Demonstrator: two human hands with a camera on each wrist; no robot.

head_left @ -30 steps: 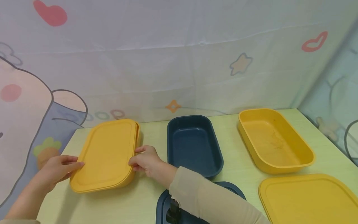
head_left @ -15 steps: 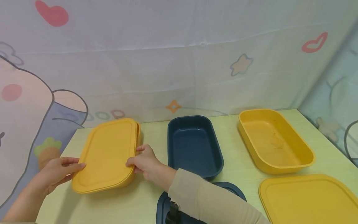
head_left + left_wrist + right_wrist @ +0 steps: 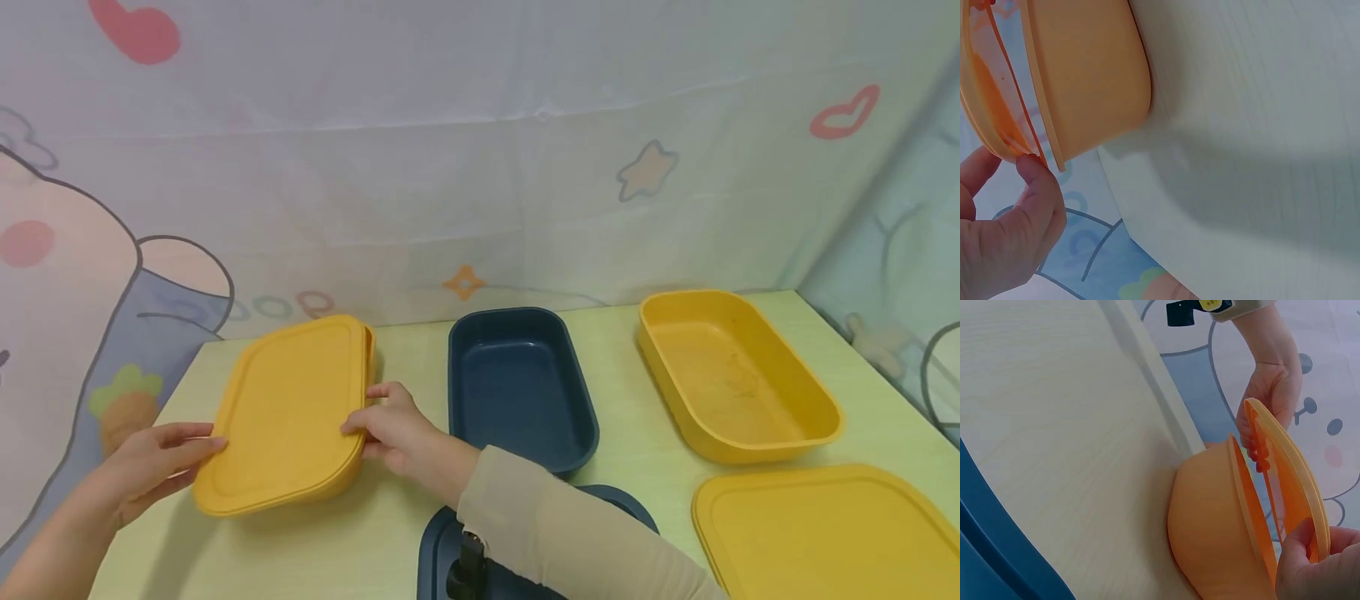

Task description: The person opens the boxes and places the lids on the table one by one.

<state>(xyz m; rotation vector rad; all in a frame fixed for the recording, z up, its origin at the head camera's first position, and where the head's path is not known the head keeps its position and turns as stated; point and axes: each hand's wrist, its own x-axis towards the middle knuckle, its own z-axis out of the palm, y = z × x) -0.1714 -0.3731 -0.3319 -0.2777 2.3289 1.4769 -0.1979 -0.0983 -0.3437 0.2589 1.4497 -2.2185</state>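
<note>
My left hand (image 3: pixel 153 467) pinches the left edge of a yellow lid (image 3: pixel 288 417), and my right hand (image 3: pixel 393 427) pinches its right edge. Beneath the lid is a yellow rectangular container (image 3: pixel 1094 75), mostly covered in the head view. Both wrist views show a gap between the lid and the container's rim on the near side, so the lid sits tilted there. In the right wrist view, thumb and fingers take the lid's edge from both faces.
A dark blue container (image 3: pixel 525 392) stands uncovered right of my right hand, its dark blue lid (image 3: pixel 435 554) partly under my right sleeve (image 3: pixel 562 533). Farther right are an uncovered yellow container (image 3: pixel 735 375) and a flat yellow lid (image 3: pixel 825 533). A printed cloth (image 3: pixel 375 183) hangs behind the table (image 3: pixel 405 533).
Over the last second the lid has shifted slightly to the right at its near left corner, with both hands keeping hold of it. The other containers have not moved.
</note>
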